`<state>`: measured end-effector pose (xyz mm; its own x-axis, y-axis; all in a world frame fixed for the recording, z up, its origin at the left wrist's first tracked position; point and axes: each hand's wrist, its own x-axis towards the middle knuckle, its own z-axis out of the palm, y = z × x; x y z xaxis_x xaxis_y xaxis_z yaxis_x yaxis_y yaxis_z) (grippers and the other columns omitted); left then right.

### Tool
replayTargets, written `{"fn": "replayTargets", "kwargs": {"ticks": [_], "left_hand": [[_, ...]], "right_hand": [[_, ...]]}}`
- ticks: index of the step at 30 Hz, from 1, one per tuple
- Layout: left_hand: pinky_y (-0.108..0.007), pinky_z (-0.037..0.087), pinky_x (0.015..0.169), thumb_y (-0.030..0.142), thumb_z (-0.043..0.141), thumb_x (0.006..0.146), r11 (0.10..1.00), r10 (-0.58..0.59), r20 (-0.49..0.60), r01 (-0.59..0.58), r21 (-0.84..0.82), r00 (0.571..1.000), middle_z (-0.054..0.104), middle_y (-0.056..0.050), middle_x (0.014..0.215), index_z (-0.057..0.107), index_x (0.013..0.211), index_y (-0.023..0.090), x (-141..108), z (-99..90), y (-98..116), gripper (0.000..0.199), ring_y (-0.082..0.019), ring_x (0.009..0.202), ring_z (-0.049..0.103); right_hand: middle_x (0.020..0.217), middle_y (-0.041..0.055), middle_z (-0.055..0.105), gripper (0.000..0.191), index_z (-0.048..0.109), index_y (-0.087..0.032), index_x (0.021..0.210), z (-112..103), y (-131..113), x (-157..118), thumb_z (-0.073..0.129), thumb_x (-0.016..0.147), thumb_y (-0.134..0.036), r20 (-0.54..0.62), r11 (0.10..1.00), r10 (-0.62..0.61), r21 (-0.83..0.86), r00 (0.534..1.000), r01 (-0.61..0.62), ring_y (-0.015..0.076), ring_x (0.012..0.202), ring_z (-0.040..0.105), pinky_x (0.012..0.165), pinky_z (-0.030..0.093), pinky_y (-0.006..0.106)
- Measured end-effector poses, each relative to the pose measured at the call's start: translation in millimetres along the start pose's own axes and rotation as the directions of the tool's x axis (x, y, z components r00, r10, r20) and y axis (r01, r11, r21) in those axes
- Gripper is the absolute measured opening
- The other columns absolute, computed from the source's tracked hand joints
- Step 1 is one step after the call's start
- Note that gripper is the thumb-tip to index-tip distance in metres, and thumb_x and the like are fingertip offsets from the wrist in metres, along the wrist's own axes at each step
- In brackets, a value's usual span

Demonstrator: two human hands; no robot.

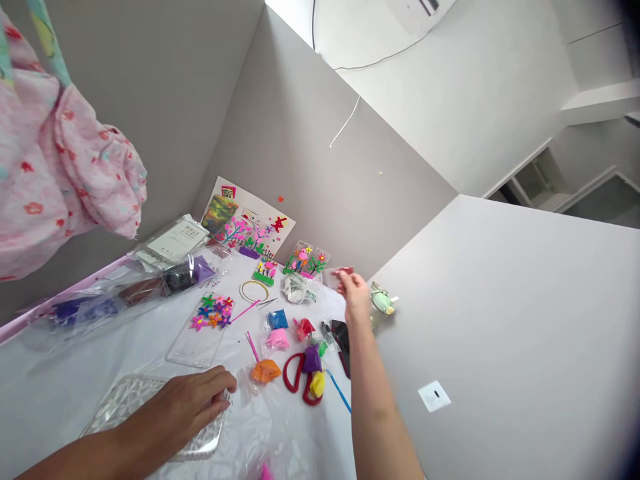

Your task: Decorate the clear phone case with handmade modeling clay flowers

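Head view: white table [40, 400], lower left to centre of frame, L & R hands well apart.
R hand [356, 293]: centre; fingertips pinched on dark red piece [345, 271], held near the wall [320, 167].
L hand [200, 397]: lower left, resting over textured clear tray [210, 437]; fingers loosely bent, nothing seen in them.
Red piece risk: fingertip grip only, so could slip & drop; prob. hard to spot amid clear plastic.
Flower panels [320, 261]: upright just L of R hand; a knuckle bump might topple them.
Tray risk: L forearm weight could skid or tilt it.
Scissors [286, 373]: centre-low, purple pack [311, 359] & yellow pack [317, 385] on the red handles; a tug would likely tip both.
Clear plate [193, 350]: left of centre, bright flowers [214, 319] on top; if loose, a sleeve or wrist could shift 'em.
Printed sheet [180, 240]: upper left of centre, bagged, dark print too small to read.
White card [285, 223]: upper centre-left, pink/black label [229, 192], illegible.
Brands: none legible.
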<state>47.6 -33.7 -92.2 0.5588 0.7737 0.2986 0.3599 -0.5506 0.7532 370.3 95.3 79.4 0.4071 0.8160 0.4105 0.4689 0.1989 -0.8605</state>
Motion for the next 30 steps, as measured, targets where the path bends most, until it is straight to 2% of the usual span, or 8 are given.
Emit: {"fn": "replayTargets", "kwargs": {"ticks": [3, 5, 10, 13, 16, 23, 28, 30], "left_hand": [[-0.024, 0.046, 0.07, 0.028, 0.054, 0.098, 1.0, -0.012, 0.041, 0.012, 0.004, 0.999, 0.073, 0.002, 0.087, 0.068, 0.1, 0.027, -1.0, 1.5, 2.3, 0.015, -0.018, 0.077, 0.071], [-0.024, 0.045, 0.069, 0.03, 0.056, 0.097, 0.998, -0.032, 0.078, 0.035, -0.046, 0.996, 0.071, 0.002, 0.085, 0.069, 0.1, 0.027, -1.3, 2.1, 6.9, 0.014, -0.017, 0.074, 0.067], [-0.027, 0.049, 0.076, 0.048, 0.053, 0.1, 0.933, -0.194, 0.031, 0.194, -0.304, 0.98, 0.07, 0.0, 0.089, 0.07, 0.104, 0.027, 2.4, -3.7, 20.8, 0.027, -0.02, 0.084, 0.066], [-0.03, 0.052, 0.081, 0.06, 0.056, 0.096, 0.839, -0.297, -0.059, 0.231, -0.492, 0.953, 0.071, -0.002, 0.096, 0.068, 0.107, 0.027, 6.6, -12.4, 24.7, 0.037, -0.023, 0.09, 0.067], [-0.031, 0.053, 0.082, 0.064, 0.056, 0.095, 0.775, -0.325, -0.085, 0.214, -0.594, 0.942, 0.07, -0.001, 0.089, 0.069, 0.105, 0.027, 10.1, -20.1, 25.4, 0.041, -0.023, 0.086, 0.066], [-0.029, 0.047, 0.074, 0.058, 0.059, 0.095, 0.774, -0.265, -0.05, 0.181, -0.606, 0.963, 0.059, 0.002, 0.073, 0.066, 0.076, 0.023, 15.4, -26.4, 21.9, 0.041, -0.019, 0.074, 0.057], [-0.028, 0.046, 0.074, 0.058, 0.059, 0.095, 0.764, -0.294, -0.032, 0.215, -0.608, 0.955, 0.058, 0.002, 0.073, 0.063, 0.075, 0.022, 15.2, -29.8, 23.3, 0.042, -0.018, 0.074, 0.056], [-0.028, 0.047, 0.072, 0.059, 0.058, 0.095, 0.768, -0.309, -0.05, 0.218, -0.602, 0.95, 0.057, 0.003, 0.072, 0.065, 0.081, 0.022, 14.4, -29.9, 23.7, 0.04, -0.018, 0.072, 0.056]], "right_hand": [[0.098, 0.0016, 0.073, 0.042, 0.058, -0.022, 0.095, -19.8, -23.5, 3.8, 0.071, 0.076, -0.058, -0.137, 0.979, -0.029, 0.194, 0.99, 0.056, 0.0111, 0.072, 0.062, 0.068, 0.052, 0.024], [0.1, 0.0027, 0.074, 0.043, 0.059, -0.023, 0.093, -23.8, -35.1, -8.1, 0.077, 0.073, -0.056, -0.124, 0.959, -0.006, 0.28, 0.992, 0.041, 0.0122, 0.074, 0.066, 0.069, 0.055, 0.025], [0.093, 0.0095, 0.08, 0.041, 0.074, -0.018, 0.092, 3.6, -38.4, -97.6, 0.091, 0.069, -0.047, 0.166, 0.928, 0.08, 0.347, 0.983, -0.134, 0.0177, 0.069, 0.07, 0.059, 0.056, 0.027], [0.087, 0.0071, 0.08, 0.036, 0.078, -0.019, 0.094, 27.1, -29.1, -162.6, 0.09, 0.075, -0.048, 0.391, 0.87, 0.152, 0.383, 0.908, -0.31, 0.0165, 0.069, 0.07, 0.062, 0.056, 0.026], [0.088, 0.0065, 0.08, 0.034, 0.078, -0.019, 0.091, 42.8, -24.6, -203.8, 0.09, 0.077, -0.047, 0.481, 0.828, 0.183, 0.394, 0.857, -0.398, 0.0145, 0.068, 0.068, 0.064, 0.055, 0.026], [0.072, 0.0041, 0.075, 0.044, 0.073, -0.017, 0.084, 52.6, -24.6, -218.6, 0.093, 0.073, -0.054, 0.531, 0.797, 0.197, 0.403, 0.824, -0.45, 0.0124, 0.057, 0.061, 0.055, 0.048, 0.024], [0.074, 0.0031, 0.072, 0.041, 0.069, -0.017, 0.087, 53.5, -21.4, -224.1, 0.088, 0.08, -0.053, 0.513, 0.81, 0.161, 0.42, 0.843, -0.41, 0.0117, 0.063, 0.059, 0.06, 0.046, 0.023], [0.076, 0.0019, 0.072, 0.041, 0.067, -0.019, 0.093, 54.5, -22.3, -226.5, 0.088, 0.081, -0.051, 0.546, 0.79, 0.141, 0.44, 0.826, -0.426, 0.0113, 0.064, 0.058, 0.06, 0.044, 0.023]]}}
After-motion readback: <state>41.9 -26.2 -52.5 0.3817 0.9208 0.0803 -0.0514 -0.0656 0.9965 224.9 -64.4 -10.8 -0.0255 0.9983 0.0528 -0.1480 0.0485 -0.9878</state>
